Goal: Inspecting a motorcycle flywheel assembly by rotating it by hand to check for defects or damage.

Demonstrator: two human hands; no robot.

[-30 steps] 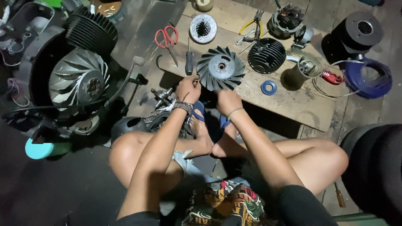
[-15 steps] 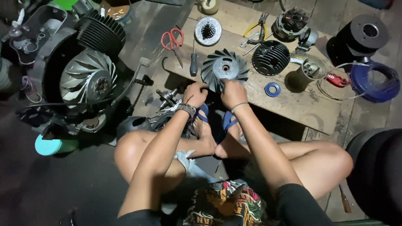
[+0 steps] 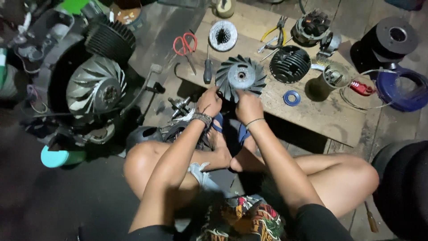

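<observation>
Bare board opens right of the blue ring point(image 3: 292, 98); screwdriver point(image 3: 207, 71) crowds the fan wheel point(image 3: 240, 78) left, finned cylinder point(image 3: 290, 63) blocks behind.

You are in a small engine repair workshop, sitting on the floor: an opened engine point(image 3: 89, 80) at left, fan wheel point(image 3: 240, 78), scissors point(image 3: 185, 44), pliers point(image 3: 276, 31) and screwdriver point(image 3: 207, 69) on a wooden board point(image 3: 321, 116).

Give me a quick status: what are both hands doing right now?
Left hand and right hand both gripping the black finned fan wheel on the wooden board. Screwdriver beside it, not blocking.
</observation>
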